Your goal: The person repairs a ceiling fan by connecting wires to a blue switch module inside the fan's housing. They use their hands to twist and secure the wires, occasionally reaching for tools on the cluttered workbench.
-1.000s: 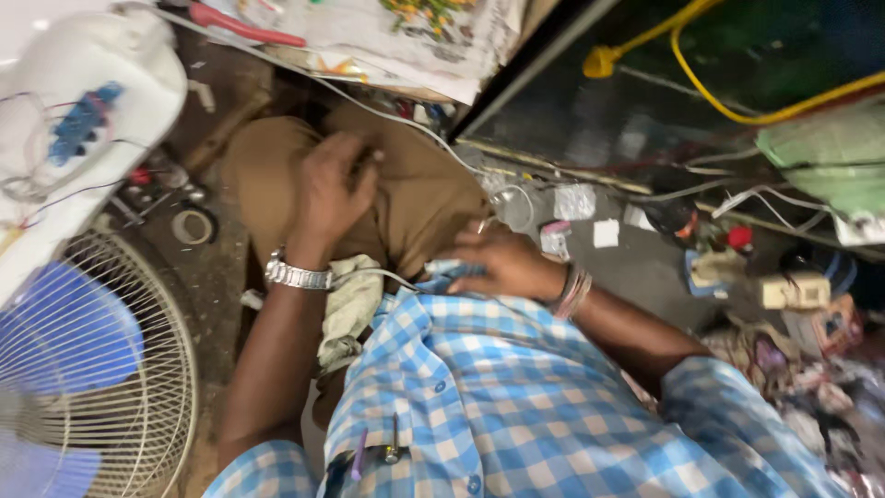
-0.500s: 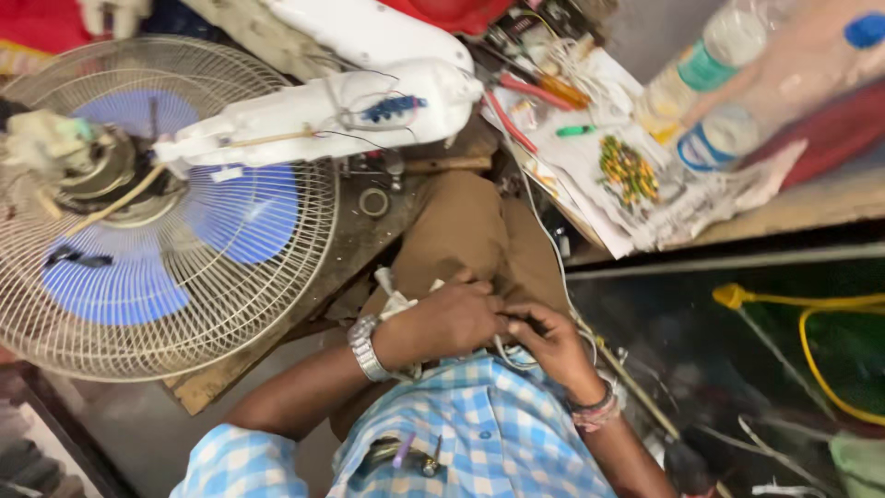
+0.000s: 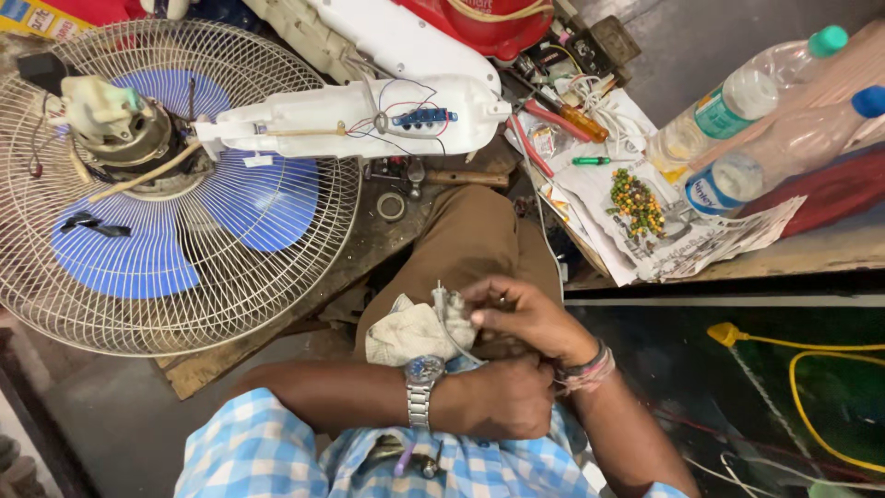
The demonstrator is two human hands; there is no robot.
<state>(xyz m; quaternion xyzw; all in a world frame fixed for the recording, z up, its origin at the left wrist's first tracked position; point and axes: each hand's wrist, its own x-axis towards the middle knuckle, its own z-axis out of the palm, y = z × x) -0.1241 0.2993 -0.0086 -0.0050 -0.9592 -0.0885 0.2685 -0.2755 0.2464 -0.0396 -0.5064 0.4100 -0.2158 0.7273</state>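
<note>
The view has swung round, so the fan now lies whole at the left. The left hand has dropped from the thigh to the waist, and the right hand now pinches a thin wire above it.

You have one view only, from the camera on your head, tipped steeply down over your chest and lap. It sits close: your right hand and left hand fill the lower middle, with your checked shirt at the bottom edge. Up and to the left of your hands the view reaches the caged fan; up and to the right, the plastic bottles. No second view overlaps it.
</note>
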